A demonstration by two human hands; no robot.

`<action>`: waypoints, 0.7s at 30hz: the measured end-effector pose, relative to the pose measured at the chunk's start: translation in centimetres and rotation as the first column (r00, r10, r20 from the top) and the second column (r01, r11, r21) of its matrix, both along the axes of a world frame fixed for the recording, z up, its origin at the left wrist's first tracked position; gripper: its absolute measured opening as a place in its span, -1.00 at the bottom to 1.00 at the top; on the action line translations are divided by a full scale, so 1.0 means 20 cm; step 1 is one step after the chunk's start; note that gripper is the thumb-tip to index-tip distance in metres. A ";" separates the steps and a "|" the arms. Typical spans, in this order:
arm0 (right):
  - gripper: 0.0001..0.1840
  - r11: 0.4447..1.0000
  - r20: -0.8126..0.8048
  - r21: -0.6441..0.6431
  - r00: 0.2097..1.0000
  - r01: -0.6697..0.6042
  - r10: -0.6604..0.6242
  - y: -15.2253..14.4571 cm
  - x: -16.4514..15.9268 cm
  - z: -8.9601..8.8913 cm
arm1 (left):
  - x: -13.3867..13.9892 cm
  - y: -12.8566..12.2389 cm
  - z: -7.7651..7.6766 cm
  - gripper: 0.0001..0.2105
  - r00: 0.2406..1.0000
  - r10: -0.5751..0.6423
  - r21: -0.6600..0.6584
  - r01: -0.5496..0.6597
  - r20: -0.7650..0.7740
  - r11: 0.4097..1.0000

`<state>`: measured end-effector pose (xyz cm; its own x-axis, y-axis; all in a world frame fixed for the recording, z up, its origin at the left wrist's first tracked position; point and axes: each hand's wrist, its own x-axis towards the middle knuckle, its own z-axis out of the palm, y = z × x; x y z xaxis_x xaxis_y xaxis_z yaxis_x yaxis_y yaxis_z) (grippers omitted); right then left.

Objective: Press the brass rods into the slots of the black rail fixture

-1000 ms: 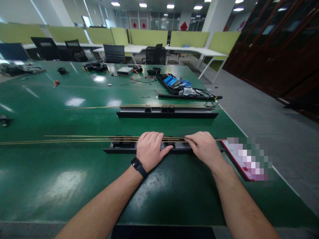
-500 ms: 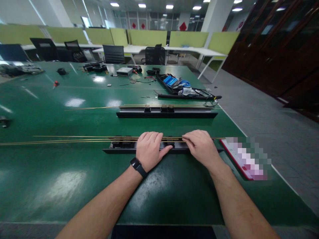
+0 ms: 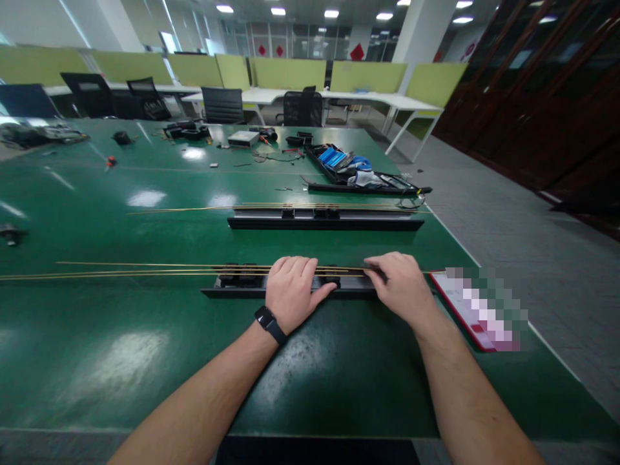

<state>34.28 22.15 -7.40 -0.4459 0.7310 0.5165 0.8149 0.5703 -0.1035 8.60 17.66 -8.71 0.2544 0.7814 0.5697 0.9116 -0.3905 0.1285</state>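
Observation:
A long black rail (image 3: 235,294) with dark blocks fitted in it lies on the green table, parallel to its front edge. Several thin gold-coloured rods (image 3: 159,275) run lengthwise over it and stick out far to the left. My left hand (image 3: 292,289), with a black watch on the wrist, is wrapped over the rail and rods; its thumb lies along the front, and its palm hides what is under it. Near the right end, my right hand (image 3: 405,284) pinches a thin rod between thumb and fingertips, its curled fingers partly hiding the grip.
A second black rail (image 3: 324,224) with thin rods lies behind. Farther back is a black tray (image 3: 332,173) of blue and white items, beside cables and small parts. A red-edged flat item (image 3: 462,316), partly blurred, lies at right near the table's edge.
My right hand has slid slightly right along the rods. The left tip of the rearmost rod lies a little farther left. My left hand keeps its place on the rail.

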 end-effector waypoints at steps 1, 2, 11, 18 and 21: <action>-0.86 0.999 0.007 -0.008 0.999 0.034 -0.034 0.00 0.01 0.00 | 0.00 0.00 0.00 -0.52 1.000 0.000 0.001 0.000 0.000 1.000; -0.86 0.999 0.016 -0.017 0.999 0.044 -0.044 0.01 0.02 0.00 | 0.00 0.00 0.00 -0.52 1.000 -0.001 0.003 0.001 0.001 1.000; -0.83 1.000 -0.009 -0.005 1.000 -0.005 0.005 -0.01 -0.02 0.01 | 0.00 0.00 0.00 -0.52 1.000 0.000 0.009 0.000 0.001 1.000; -0.82 1.000 -0.005 -0.003 1.000 -0.027 0.027 -0.01 -0.03 0.00 | 0.00 0.00 0.00 -0.53 1.000 -0.005 0.009 0.005 0.004 1.000; -0.81 0.997 -0.005 0.007 0.997 -0.072 0.072 -0.02 -0.06 0.01 | 0.00 0.00 0.00 -0.52 1.000 -0.002 0.012 0.002 0.004 1.000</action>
<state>33.07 21.78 -7.27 -0.4947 0.6931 0.5243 0.7708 0.6286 -0.1036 8.66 17.65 -8.67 0.2538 0.7740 0.5800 0.9104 -0.3937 0.1271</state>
